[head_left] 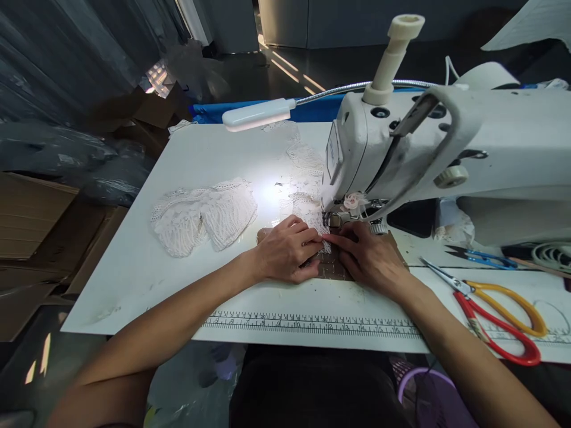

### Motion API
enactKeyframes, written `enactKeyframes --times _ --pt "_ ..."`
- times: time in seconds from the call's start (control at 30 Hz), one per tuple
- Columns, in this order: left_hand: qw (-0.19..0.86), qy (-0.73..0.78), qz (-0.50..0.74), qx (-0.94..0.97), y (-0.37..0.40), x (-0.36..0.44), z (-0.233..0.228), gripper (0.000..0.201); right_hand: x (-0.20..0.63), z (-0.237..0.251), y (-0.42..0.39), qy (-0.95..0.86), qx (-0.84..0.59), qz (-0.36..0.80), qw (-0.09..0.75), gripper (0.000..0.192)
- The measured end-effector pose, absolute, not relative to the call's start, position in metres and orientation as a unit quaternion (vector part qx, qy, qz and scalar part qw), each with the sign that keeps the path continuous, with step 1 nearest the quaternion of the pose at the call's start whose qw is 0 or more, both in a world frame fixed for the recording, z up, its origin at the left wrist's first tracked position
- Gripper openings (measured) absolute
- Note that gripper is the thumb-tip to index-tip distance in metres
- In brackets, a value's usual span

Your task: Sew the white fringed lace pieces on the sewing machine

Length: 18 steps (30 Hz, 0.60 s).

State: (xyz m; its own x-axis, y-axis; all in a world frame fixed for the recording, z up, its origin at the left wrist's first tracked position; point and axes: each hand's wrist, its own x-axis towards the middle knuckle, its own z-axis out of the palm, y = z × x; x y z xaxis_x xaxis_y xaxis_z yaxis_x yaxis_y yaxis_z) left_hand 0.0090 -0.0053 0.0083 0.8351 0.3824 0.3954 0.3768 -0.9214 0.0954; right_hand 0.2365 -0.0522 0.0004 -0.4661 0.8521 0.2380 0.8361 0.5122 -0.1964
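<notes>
A strip of white lace fabric [307, 205] runs under the needle and presser foot [334, 220] of a white sewing machine [357, 137]. My left hand [292, 249] lies left of the foot, its fingers curled together on the lace edge. To the right of it, my right hand [368, 255] reaches in with the index finger stretched out, its tip touching the lace beside my left fingers. The thumb stands apart below that finger. Beneath both hands is a brown plate [332, 268] on the table. The fabric under my left palm is hidden.
Gathered white lace pieces [205, 217] lie on the white table [134, 267] at left. Orange-and-red scissors [495, 309] and blue-handled snips [484, 257] lie at right. A lamp [259, 114] shines from above. A ruler strip [307, 324] runs along the front edge; cardboard boxes [35, 220] stand left.
</notes>
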Motion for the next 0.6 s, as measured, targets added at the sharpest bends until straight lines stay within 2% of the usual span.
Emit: enactKeyframes --times 0.23,0.6 --pt "-0.003 0.219 0.173 0.960 -0.0034 0.0080 0.0089 0.032 0.2299 0.0050 -0.0462 -0.848 -0.516 -0.041 0.112 0.041" --pt "-0.015 0.240 0.149 0.959 -0.0010 0.0081 0.0099 0.036 0.2319 0.0077 -0.0515 -0.864 -0.476 0.019 0.164 0.038"
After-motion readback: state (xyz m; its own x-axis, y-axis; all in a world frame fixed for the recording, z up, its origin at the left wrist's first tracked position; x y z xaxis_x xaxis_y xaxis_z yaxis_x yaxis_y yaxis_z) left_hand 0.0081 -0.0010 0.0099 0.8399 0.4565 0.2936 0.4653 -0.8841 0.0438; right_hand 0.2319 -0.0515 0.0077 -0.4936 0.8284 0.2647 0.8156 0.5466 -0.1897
